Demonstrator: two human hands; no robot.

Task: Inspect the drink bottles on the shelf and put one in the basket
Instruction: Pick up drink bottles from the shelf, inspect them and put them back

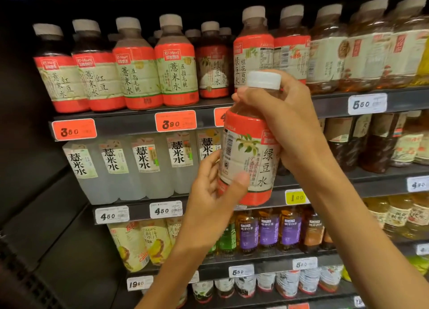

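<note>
I hold a drink bottle (251, 150) in front of the shelves, tilted a little, its red and cream label with green-leaf print facing me and a white cap on top. My right hand (287, 122) grips its neck and shoulder from the right. My left hand (214, 190) holds its lower part, thumb across the label. Behind it, the top shelf (130, 122) carries a row of similar red-labelled bottles (176, 62) with grey-white caps. No basket is in view.
Lower shelves hold clear white-labelled bottles (144, 164), purple-labelled tea bottles (269, 229) and yellow juice bottles (139, 241). Amber bottles (371, 48) fill the right side. Price tags (175, 124) line each shelf edge. A dark cabinet wall (30, 169) closes off the left.
</note>
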